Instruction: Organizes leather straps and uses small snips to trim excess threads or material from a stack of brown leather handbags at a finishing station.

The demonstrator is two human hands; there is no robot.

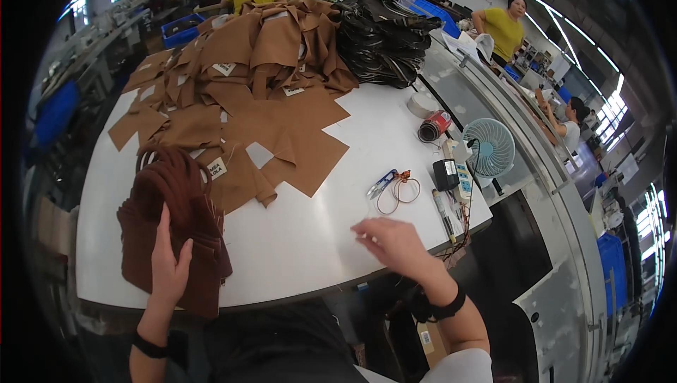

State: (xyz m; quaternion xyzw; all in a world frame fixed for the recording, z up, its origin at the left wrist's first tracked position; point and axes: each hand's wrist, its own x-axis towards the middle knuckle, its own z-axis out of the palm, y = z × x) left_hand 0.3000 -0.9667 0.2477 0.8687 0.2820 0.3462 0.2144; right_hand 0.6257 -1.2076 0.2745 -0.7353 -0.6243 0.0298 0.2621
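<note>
My left hand rests against a stack of dark reddish-brown bag pieces at the table's left front corner. Its fingers are straight and the thumb stands apart, not wrapped round anything. Looped handles in the same colour bunch up at the top of the stack. Over the white table, right of centre, my right hand has its fingers curled in and pressed together. Whatever they pinch, if anything, is too small to make out. Beyond that hand lie blue-handled thread snips beside a loose ring of cord.
A large pile of tan cut pieces with pale labels covers the far left, beside black glossy bundles. On the right are a thread spool, a tape roll, a power strip, a pen and a fan. Several people work farther off.
</note>
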